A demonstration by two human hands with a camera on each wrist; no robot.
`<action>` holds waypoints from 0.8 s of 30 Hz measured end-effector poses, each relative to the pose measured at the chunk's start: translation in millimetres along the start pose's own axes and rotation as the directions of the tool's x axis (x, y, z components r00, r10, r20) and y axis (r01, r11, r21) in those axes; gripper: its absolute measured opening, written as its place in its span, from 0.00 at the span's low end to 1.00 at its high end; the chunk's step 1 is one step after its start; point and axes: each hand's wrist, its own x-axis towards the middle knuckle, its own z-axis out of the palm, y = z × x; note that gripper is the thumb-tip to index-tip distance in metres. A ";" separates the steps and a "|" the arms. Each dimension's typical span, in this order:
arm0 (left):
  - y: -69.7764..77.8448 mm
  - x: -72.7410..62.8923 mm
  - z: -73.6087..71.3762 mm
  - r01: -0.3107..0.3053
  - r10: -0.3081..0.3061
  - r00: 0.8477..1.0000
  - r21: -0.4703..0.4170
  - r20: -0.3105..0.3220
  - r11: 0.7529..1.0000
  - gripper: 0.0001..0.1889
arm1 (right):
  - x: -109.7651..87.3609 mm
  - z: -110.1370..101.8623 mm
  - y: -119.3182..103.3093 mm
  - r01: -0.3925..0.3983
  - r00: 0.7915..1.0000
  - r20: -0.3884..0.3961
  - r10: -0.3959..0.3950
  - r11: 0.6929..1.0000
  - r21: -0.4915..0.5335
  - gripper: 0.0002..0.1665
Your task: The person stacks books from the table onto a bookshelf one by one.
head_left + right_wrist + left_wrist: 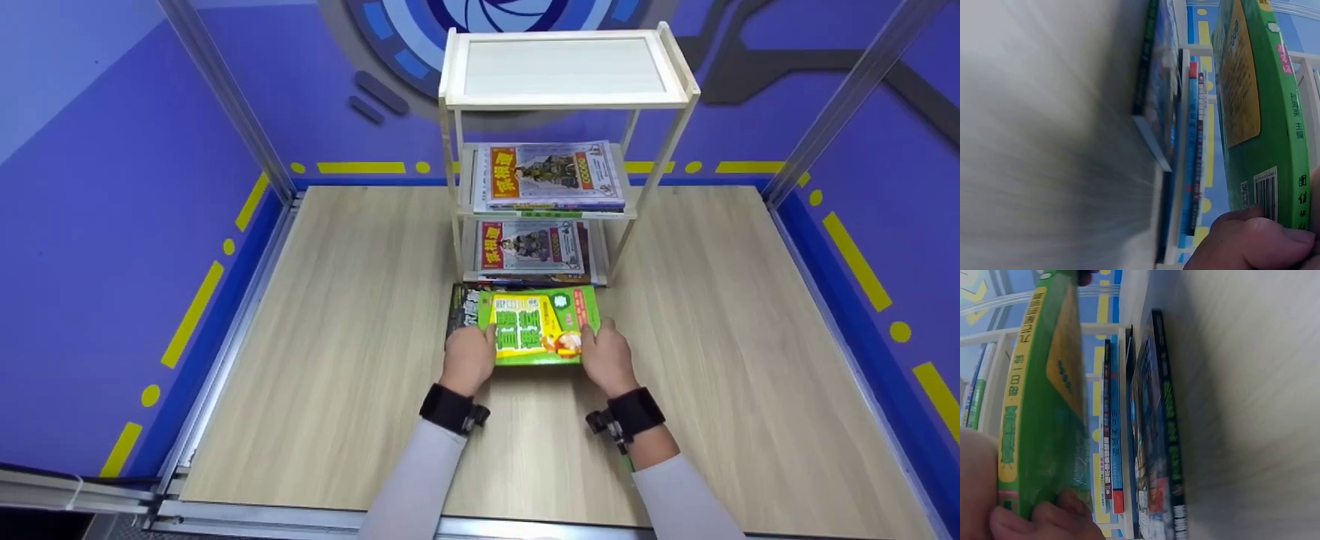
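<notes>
A green book [536,327] with a yellow panel on its cover is held level between both hands, in front of a small shelf. My left hand [470,358] grips its left edge, thumb on top and fingers underneath. At the opposite edge, my right hand [607,361] pinches it the same way. Both wrist views show the green book raised, with a gap between it and a dark book [1159,433] lying flat on the table. In the head view the green book covers most of that dark book, whose left end [460,307] sticks out.
Behind the hands stands a pale wooden shelf [562,101] with three levels. Magazines [551,176] are stacked on its middle level, and more magazines [532,247] on the bottom one. A wooden tabletop [360,322] spreads around it, bounded by blue walls [187,187] and metal rails.
</notes>
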 end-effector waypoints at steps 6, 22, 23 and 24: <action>11.6 36.3 -6.9 -0.008 0.009 1.000 0.013 -0.012 1.000 0.27 | 32.7 -17.3 -20.0 -0.007 0.999 0.046 0.009 0.999 -0.035 0.30; 55.6 118.8 -23.1 -0.035 0.035 0.999 0.100 -0.002 0.994 0.28 | 104.1 -51.6 -55.5 -0.015 0.989 0.144 0.031 0.993 -0.113 0.42; 58.3 122.1 -23.3 -0.039 0.040 0.999 0.112 0.000 0.993 0.28 | 106.9 -50.6 -57.3 -0.027 0.990 0.132 0.041 0.994 -0.106 0.41; 60.4 125.3 -23.4 -0.047 0.047 0.999 0.124 -0.001 0.991 0.29 | 110.0 -49.4 -59.2 -0.037 0.992 0.115 0.049 0.994 -0.099 0.41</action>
